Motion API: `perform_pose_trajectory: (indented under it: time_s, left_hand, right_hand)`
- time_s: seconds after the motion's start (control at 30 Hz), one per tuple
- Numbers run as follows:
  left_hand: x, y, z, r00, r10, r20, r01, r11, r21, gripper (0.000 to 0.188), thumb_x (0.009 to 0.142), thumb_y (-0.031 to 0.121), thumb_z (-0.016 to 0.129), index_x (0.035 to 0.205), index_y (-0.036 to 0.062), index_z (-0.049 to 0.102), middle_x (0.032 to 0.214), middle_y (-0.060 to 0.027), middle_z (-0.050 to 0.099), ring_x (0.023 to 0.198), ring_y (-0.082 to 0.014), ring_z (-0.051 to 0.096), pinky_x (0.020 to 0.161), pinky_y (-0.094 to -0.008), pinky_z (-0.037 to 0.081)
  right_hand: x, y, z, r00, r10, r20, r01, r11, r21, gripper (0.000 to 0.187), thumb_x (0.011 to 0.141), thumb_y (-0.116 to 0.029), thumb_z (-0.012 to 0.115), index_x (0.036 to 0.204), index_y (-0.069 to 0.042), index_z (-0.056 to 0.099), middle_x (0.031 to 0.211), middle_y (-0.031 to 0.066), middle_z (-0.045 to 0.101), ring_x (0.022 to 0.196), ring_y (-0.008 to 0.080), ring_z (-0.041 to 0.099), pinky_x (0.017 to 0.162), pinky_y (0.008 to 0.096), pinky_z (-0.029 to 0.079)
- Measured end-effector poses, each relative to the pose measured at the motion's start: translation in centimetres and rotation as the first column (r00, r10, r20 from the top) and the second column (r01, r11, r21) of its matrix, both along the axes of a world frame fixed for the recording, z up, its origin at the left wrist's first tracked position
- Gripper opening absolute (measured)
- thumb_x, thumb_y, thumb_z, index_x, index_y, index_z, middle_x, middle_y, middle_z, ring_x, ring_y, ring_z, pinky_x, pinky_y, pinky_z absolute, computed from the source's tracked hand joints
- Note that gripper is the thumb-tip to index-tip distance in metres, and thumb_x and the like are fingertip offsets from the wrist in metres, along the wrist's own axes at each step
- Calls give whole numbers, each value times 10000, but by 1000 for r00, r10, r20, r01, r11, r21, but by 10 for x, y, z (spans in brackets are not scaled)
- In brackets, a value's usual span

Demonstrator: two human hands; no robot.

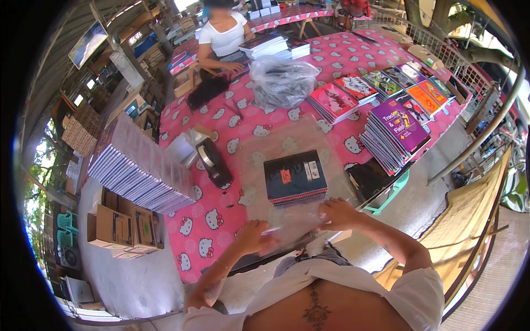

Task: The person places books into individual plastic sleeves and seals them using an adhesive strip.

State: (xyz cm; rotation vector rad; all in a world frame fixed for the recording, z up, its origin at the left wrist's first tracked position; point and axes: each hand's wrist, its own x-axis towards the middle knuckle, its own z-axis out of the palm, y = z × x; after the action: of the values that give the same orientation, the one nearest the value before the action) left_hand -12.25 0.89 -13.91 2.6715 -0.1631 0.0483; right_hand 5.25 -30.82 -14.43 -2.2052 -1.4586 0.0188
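Observation:
A short stack of black spiral notebooks lies in front of me on a clear plastic sheet spread over the table. My left hand has its fingers curled on the near edge of this plastic, left of the stack. Gripping the same edge on the other side, my right hand is close to the notebooks' near right corner. Between both hands the film is lifted and creased. Left of the notebooks stands a black tape dispenser with a roll in it.
A tall stack of wrapped notebooks stands at the left edge of the pink patterned table. Spiral notebooks with a purple cover and other colourful stacks sit at right. A plastic bundle lies beyond, near a seated co-worker.

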Motion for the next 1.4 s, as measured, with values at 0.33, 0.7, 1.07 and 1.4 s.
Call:
perform_pose_trajectory:
  time_s: [0.33,0.7,1.07,1.4]
  left_hand:
    - [119,100,-7,860,147,-489,-493,490,-719,346,927,308,580,1037,-12,652,989,-141,696,902,-261,705,801,-354,558]
    - [124,76,-38,829,-46,-557,-550,110,-828,235,945,243,547,1027,23,528,1164,-261,633,1064,-378,649,934,-466,526]
    - [121,66,-28,817,27,-576,-575,127,-809,255,943,294,571,1014,50,551,1113,-186,649,1014,-318,655,903,-457,521]
    - [127,98,-24,762,373,-529,-627,225,-745,212,934,260,597,986,56,626,899,-119,707,856,-249,693,777,-378,540]
  right_hand:
    - [138,-13,-30,-54,-151,-987,674,724,-148,501,958,-433,590,1313,-84,533,1108,108,674,954,227,672,810,404,563]
    - [120,13,-25,-12,-98,-995,445,891,-93,501,972,-318,623,1387,-91,456,1237,89,598,1145,243,597,958,412,502]
    - [115,1,-17,63,-194,-979,531,837,-131,427,960,-214,604,1353,-82,498,1212,103,608,1118,251,598,952,397,477]
    - [-41,104,-3,933,-328,145,330,944,9,635,907,-508,587,1434,-180,453,1508,143,374,1421,335,316,1119,626,245]
